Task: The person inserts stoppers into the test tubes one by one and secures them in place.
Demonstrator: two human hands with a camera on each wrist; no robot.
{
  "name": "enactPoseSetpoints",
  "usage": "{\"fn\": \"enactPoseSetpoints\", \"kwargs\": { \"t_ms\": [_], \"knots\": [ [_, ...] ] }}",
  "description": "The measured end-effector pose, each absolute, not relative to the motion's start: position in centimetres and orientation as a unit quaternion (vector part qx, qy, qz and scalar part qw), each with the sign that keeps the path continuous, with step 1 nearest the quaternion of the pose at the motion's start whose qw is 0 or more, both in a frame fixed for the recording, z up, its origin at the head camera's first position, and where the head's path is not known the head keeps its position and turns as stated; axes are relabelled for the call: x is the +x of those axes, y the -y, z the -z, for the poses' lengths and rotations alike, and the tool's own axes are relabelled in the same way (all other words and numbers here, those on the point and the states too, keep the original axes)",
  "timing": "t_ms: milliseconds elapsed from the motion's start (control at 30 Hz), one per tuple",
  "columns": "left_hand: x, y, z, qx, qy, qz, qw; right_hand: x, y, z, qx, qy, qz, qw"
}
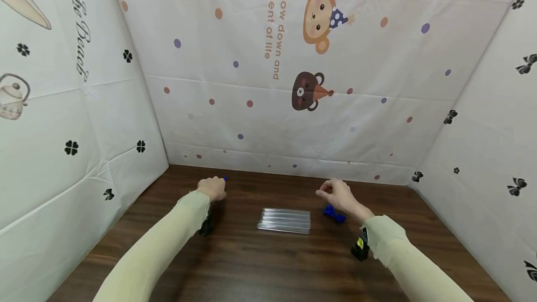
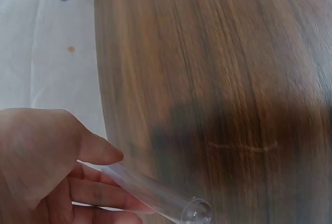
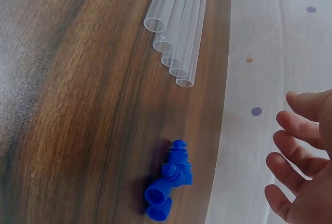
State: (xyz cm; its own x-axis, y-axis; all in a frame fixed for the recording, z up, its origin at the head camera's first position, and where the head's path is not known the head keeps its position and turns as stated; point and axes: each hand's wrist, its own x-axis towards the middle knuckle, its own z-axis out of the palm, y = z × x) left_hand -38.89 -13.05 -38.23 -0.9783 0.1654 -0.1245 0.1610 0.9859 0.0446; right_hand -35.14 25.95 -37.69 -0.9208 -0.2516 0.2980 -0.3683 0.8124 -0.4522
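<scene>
My left hand (image 1: 213, 188) grips a clear test tube (image 2: 155, 190) between thumb and fingers, its rounded end pointing out of the hand. A small bit of blue (image 1: 225, 178) shows just beyond that hand in the head view. To the right, my right hand (image 1: 339, 194) hovers with loosely bent fingers (image 3: 295, 154) and nothing in them. Close by it on the table lies a small cluster of blue stoppers (image 3: 174, 169). Between the hands, several clear test tubes (image 1: 284, 221) lie side by side, their open ends facing the stoppers.
The dark wood-grain table (image 1: 260, 264) meets a printed white cloth wall (image 1: 251, 120) at the back. More cloth walls stand at the left (image 1: 96, 120) and right (image 1: 482, 148). A dark wrist camera (image 1: 360, 248) sits under the right sleeve.
</scene>
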Motion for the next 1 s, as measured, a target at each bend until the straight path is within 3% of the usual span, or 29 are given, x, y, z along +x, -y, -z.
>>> {"fn": "enactPoseSetpoints", "kwargs": {
  "t_ms": [233, 1000],
  "knots": [
    [-38.8, 13.8, 39.0, 0.068, -0.994, -0.007, 0.086, -34.5, -25.4, 37.1, 0.181, 0.933, -0.301, 0.078],
    [-39.4, 14.5, 40.9, 0.055, -0.996, -0.003, 0.076, -34.1, -24.3, 35.9, 0.217, 0.916, -0.328, 0.082]
  ]
}}
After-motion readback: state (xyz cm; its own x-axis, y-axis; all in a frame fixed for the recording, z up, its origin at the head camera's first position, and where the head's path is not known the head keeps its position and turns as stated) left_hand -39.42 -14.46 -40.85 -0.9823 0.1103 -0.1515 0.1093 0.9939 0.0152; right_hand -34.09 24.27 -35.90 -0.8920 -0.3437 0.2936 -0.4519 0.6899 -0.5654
